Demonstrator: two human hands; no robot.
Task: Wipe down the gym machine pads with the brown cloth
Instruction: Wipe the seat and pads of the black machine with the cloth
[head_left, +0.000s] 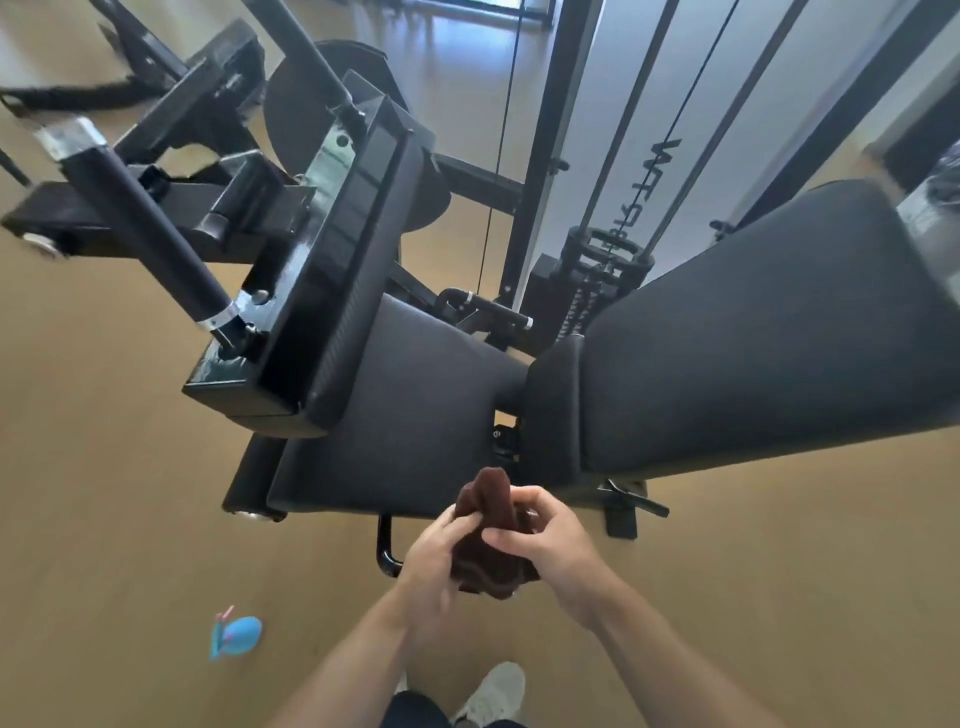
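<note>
Brown cloth (491, 525), bunched, gripped between left hand (434, 558) and right hand (550, 540), just before black seat pad (405, 415).

Left hand (434, 558) and right hand (553, 540) bunch the brown cloth (493, 525) beside the seat pad (405, 415).

The brown cloth (493, 530) is bunched between both hands; its lower folds are covered by the left hand (434, 558) and right hand (550, 545). Beyond the grip, the back pad (779, 332) is cut off by the right edge. Left of the grip, the machine frame (47, 218) is motion-blurred. Below the grip, a blue object (236, 634) on the floor is too blurred to identify. A shoe (493, 693) is cropped by the bottom edge.
</note>
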